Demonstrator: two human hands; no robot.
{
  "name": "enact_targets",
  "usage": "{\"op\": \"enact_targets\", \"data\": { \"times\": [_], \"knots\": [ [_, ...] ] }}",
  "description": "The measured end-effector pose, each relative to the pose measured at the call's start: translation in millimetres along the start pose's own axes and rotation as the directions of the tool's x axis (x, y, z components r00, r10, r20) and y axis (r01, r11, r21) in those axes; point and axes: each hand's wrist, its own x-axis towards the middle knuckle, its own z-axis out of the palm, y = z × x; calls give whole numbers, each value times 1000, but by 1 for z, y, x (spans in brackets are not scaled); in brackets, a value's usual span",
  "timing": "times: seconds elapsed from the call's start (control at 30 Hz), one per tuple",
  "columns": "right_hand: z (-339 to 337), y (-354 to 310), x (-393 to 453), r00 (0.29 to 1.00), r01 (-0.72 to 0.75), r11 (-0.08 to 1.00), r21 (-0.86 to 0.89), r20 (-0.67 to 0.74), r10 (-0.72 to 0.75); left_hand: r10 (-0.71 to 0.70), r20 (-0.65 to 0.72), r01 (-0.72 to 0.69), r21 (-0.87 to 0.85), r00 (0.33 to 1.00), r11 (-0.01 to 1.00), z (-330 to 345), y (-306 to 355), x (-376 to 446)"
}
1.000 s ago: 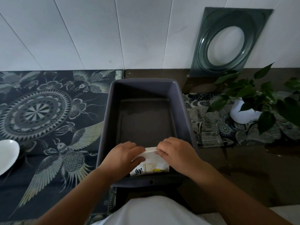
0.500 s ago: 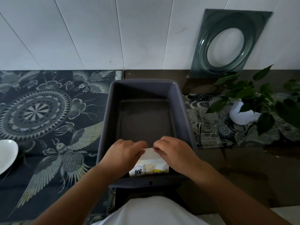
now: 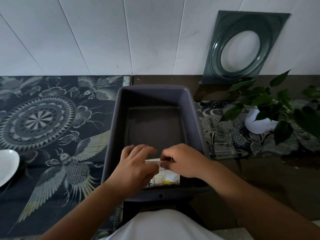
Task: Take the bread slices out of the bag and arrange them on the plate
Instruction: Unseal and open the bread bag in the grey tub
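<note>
A white bread bag (image 3: 164, 179) with yellow print stands at the near end of a dark grey plastic bin (image 3: 194, 118). Both hands pinch the bag's top edge. My left hand (image 3: 133, 163) grips it from the left, my right hand (image 3: 183, 160) from the right, fingertips nearly touching over the folded white strip. The hands hide most of the bag, and no bread slices show. A white plate (image 3: 7, 163) lies at the far left edge, partly cut off by the frame.
A dark patterned cloth (image 3: 52, 127) covers the table left of the bin. A potted plant (image 3: 270, 115) in a white pot stands at the right. A square green glass dish (image 3: 242, 47) leans against the white wall behind it.
Both hands have shifted slightly along the bag's top edge, and the left hand's fingers have spread over it. The bag stays in the bin's near end.
</note>
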Motion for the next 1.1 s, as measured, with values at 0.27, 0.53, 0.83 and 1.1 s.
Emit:
{"op": "enact_targets", "data": {
  "times": [0.27,0.53,0.83,1.1],
  "knots": [
    [-23,4,33,996,-36,981,-190,-93,18,4,48,-4,0,999,1000,-15,14,-18],
    [-37,0,43,928,-47,948,-315,-365,-75,-103,151,99,34,983,994,-15,23,-33],
    [-1,-28,-3,831,391,804,-448,-205,-517,-189,136,183,55,973,982,-30,29,-14],
    [-26,-23,-10,977,162,676,-719,20,-214,-210,371,65,366,905,928,-52,19,13]
  ]
}}
